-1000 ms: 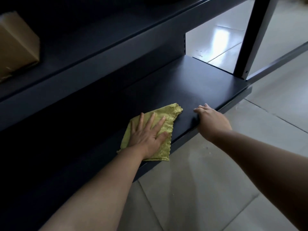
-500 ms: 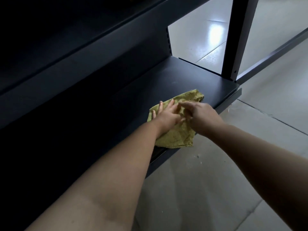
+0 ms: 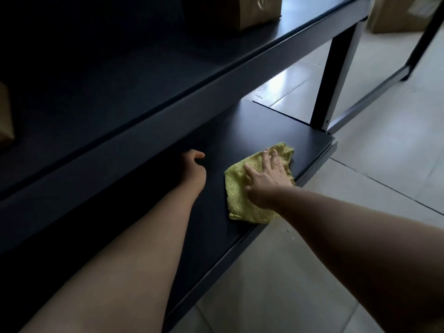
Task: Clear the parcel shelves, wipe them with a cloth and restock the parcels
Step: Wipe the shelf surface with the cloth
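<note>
A yellow-green cloth [image 3: 240, 195] lies flat on the dark bottom shelf [image 3: 310, 140], near its front right corner. My right hand [image 3: 266, 176] presses on the cloth with its fingers spread straight. My left hand [image 3: 193, 164] rests on the bare shelf to the left of the cloth, fingers loosely curled and holding nothing. A brown cardboard parcel [image 3: 254, 10] stands on the shelf above, at the top of the view.
The upper shelf's front rail [image 3: 216, 92] overhangs the bottom shelf. A dark upright post [image 3: 334, 75] stands at the shelf's right end. Another cardboard box [image 3: 398, 13] sits on the tiled floor [image 3: 360, 212] at top right. A parcel's edge [image 3: 4, 116] shows at far left.
The cloth passed from my left hand to my right hand. My left hand moved off to the left onto the bare shelf. The view shifted up, bringing the upper shelf's parcel into sight.
</note>
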